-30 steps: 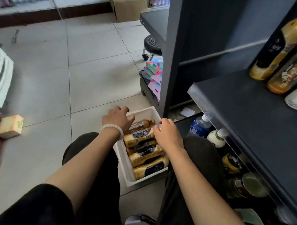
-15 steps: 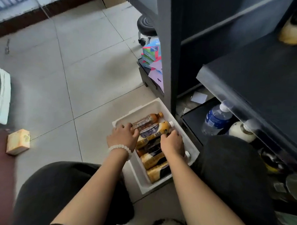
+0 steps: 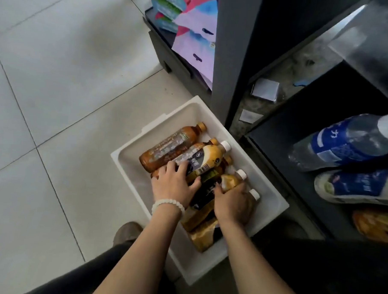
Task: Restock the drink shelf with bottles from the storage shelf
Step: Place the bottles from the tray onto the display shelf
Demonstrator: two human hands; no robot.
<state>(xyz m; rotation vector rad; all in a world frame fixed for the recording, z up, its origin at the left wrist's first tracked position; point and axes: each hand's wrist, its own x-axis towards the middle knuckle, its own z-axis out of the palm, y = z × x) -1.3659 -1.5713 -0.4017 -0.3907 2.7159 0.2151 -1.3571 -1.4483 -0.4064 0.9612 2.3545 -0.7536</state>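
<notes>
A white plastic bin [image 3: 274, 196] sits on the tiled floor between my knees, with several tea bottles lying in it. My left hand [image 3: 175, 185], a white bead bracelet on its wrist, is curled over the base of a yellow milk-tea bottle [image 3: 210, 159] with a dark label and white cap, which lies on top of the pile. Beside it lies a brown tea bottle [image 3: 170, 147]. Lower right in the bin, my right hand [image 3: 233, 204] is closed over a white-capped yellow bottle [image 3: 231, 180]. The dark drink shelf [image 3: 305, 120] stands just to the right.
On the shelf's low level lie a blue-labelled water bottle [image 3: 344, 145], a second blue-labelled bottle [image 3: 360, 186] and an orange one [image 3: 374, 225]. Colourful packs [image 3: 191, 29] fill a dark rack behind the bin. A grey upright post [image 3: 232, 59] stands close to the bin's far corner.
The view has dropped closer over the bin. My left hand left the bin's rim and closed on the top bottle; my right hand slid down onto a bottle by the right wall.
</notes>
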